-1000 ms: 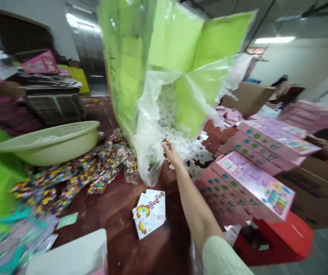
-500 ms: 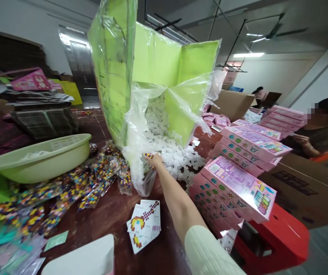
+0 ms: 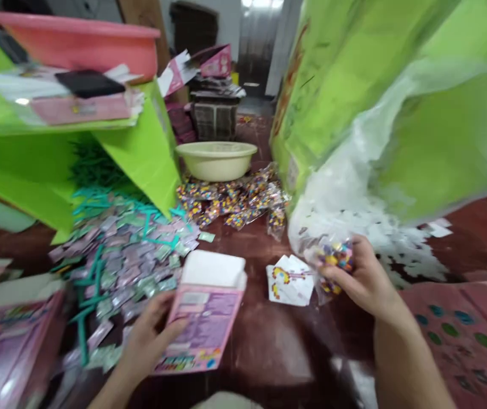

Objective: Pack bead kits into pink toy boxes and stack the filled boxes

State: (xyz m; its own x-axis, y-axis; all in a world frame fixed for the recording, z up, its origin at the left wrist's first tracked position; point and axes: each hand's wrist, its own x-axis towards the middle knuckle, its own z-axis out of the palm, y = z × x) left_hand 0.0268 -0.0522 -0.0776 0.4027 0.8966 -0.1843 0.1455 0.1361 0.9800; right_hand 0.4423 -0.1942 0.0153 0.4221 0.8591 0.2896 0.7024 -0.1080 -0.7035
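My left hand (image 3: 152,335) grips the left side of a pink and purple cardboard box (image 3: 207,318), whose white end flap stands open away from me. In my right hand (image 3: 365,278) is a clear bag of colourful beads (image 3: 336,257), pinched between thumb and fingers. Between the two hands, a small stack of printed pattern cards (image 3: 291,281) lies on the dark red table (image 3: 264,341). Whether anything is inside the box cannot be seen. The view is somewhat blurred by motion.
Left of the box spread small sachets (image 3: 130,255) and teal plastic sticks (image 3: 94,272). More bead bags (image 3: 235,204) lie before a cream basin (image 3: 218,162). White pegboard pieces (image 3: 380,244) spill from a green bin (image 3: 311,85) at right. Pink boxes (image 3: 460,335) stand at both sides.
The view has swung left. My right hand has drawn back from the green bin's plastic liner with the bead bag. My left hand has come into view, holding the box.
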